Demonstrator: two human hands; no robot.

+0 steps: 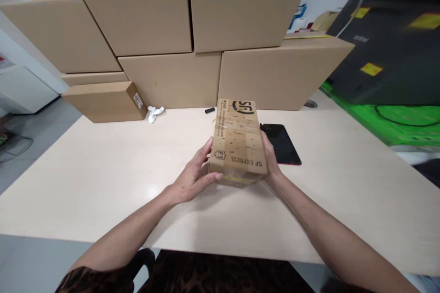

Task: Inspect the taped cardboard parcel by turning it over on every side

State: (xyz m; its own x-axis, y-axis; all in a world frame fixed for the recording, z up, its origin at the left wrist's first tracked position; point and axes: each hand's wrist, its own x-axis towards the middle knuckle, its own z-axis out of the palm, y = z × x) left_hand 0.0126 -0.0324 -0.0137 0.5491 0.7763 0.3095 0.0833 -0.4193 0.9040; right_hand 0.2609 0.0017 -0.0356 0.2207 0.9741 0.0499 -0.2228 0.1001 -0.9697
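Observation:
A long brown cardboard box (238, 139) printed with "SF EXPRESS" is held between my two hands over the middle of the table. My left hand (195, 175) grips its left side, with the thumb along the near lower corner. On the box's right side, my right hand (271, 158) is pressed, its fingers partly hidden behind the box. Shiny tape shows on the near end. Just right of my right hand lies a black tablet (282, 143) on the table.
Large cardboard boxes (151, 9) are stacked along the table's (103, 183) back edge. A smaller carton (106, 102) stands at the back left, beside crumpled white paper (155, 113). A small black object (209, 110) lies behind the held box. Dark equipment (388, 46) stands at right.

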